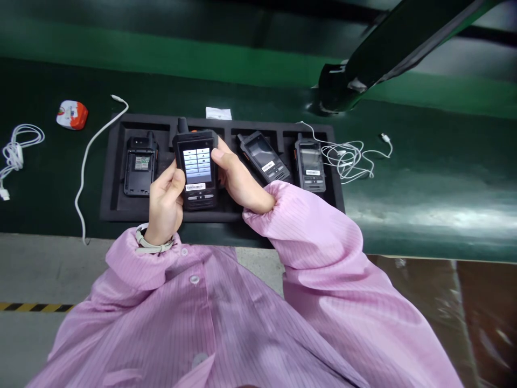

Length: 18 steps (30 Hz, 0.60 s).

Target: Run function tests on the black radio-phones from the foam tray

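Observation:
Both my hands hold a black handheld radio [198, 167] upright over a dark foam tray [107, 183]. Its lit screen shows a grid of menu tiles, with a barcode label below. My left hand [165, 202] is closed round its left side. On the right edge my right hand [238, 178] grips it, the thumb at the screen's upper right border. In the tray's left compartment lies a radio with its back open [140, 167]. Two more radios, one tilted [264, 156] and one straight [311, 164], rest in the compartments to the right.
A white cable [86, 156] and a coiled cable [16, 153] lie at the left, near a red and white case [71, 115]. Tangled white cable [351, 159] spreads right of the tray. Behind it stands a dark post [339, 89]. A white packet [218, 113] touches the tray's back.

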Tool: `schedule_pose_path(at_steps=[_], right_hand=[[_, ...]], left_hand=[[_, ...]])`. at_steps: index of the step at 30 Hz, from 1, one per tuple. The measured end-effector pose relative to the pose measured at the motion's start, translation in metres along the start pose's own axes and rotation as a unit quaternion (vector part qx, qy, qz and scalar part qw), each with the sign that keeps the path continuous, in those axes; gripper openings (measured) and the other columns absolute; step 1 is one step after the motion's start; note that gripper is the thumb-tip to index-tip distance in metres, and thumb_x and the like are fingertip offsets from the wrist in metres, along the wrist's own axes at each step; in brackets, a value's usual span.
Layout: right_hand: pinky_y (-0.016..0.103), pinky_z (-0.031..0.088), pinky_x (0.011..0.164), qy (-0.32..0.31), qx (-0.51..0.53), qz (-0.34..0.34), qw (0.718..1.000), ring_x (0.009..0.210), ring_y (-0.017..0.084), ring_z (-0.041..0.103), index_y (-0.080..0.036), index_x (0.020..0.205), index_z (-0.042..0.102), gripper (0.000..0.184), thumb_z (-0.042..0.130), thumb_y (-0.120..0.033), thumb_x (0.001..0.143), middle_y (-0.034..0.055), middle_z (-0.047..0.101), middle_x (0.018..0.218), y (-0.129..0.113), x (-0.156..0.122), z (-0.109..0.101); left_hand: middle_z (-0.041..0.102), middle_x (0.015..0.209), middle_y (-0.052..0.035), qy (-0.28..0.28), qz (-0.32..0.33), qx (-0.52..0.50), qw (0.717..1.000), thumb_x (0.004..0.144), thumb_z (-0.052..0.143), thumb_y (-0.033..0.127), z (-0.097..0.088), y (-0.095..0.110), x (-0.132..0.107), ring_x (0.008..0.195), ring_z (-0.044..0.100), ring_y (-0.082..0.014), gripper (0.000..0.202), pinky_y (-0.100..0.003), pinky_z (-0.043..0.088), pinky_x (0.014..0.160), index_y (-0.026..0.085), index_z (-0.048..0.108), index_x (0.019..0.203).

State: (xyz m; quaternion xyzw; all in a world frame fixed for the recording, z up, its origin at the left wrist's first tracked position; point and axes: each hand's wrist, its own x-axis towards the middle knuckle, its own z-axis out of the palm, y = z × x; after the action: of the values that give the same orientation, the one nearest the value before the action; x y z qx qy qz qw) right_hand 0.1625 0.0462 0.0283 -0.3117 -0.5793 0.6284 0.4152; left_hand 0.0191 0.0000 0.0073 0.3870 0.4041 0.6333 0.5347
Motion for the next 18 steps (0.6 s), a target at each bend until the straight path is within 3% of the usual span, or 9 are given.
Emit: schedule_pose_path(at_steps=[8, 13, 18], right_hand=[[0.042, 0.048, 0.113, 0.053, -0.118, -0.005, 0.992, 0.12, 0.024, 0.058, -0.023, 0.117, 0.048, 0.035, 0.051, -0.047, 0.091, 0.0061, 0.063, 0.122, -0.0062, -0.0006, 0.0014], [0.04, 0.048, 0.112, 0.046, -0.056, 0.002, 0.997, 0.122, 0.023, 0.059, -0.021, 0.118, 0.046, 0.037, 0.048, -0.047, 0.092, 0.0068, 0.061, 0.129, -0.0028, 0.0, 0.0031], [0.039, 0.048, 0.116, -0.017, 0.035, 0.072, 0.997, 0.139, 0.022, 0.05, -0.022, 0.136, 0.038, 0.056, 0.051, -0.049, 0.088, 0.0061, 0.05, 0.15, 0.0023, -0.0002, 0.0068]], left_hand=[[0.075, 0.13, -0.0076, -0.006, 0.018, 0.041, 0.999, 0.095, 0.067, 0.045, -0.001, -0.0051, -0.0037, 0.138, 0.06, -0.03, 0.039, -0.042, 0.05, 0.115, 0.022, 0.074, 0.127], [0.078, 0.121, -0.0073, 0.017, 0.024, 0.019, 0.999, 0.095, 0.068, 0.042, 0.0017, -0.0041, -0.0018, 0.139, 0.059, -0.0288, 0.034, -0.041, 0.049, 0.116, 0.022, 0.076, 0.122], [0.079, 0.119, -0.0079, 0.051, 0.025, -0.032, 0.998, 0.096, 0.066, 0.044, 0.0037, -0.002, 0.0015, 0.132, 0.064, -0.028, 0.033, -0.04, 0.051, 0.114, 0.02, 0.078, 0.115]])
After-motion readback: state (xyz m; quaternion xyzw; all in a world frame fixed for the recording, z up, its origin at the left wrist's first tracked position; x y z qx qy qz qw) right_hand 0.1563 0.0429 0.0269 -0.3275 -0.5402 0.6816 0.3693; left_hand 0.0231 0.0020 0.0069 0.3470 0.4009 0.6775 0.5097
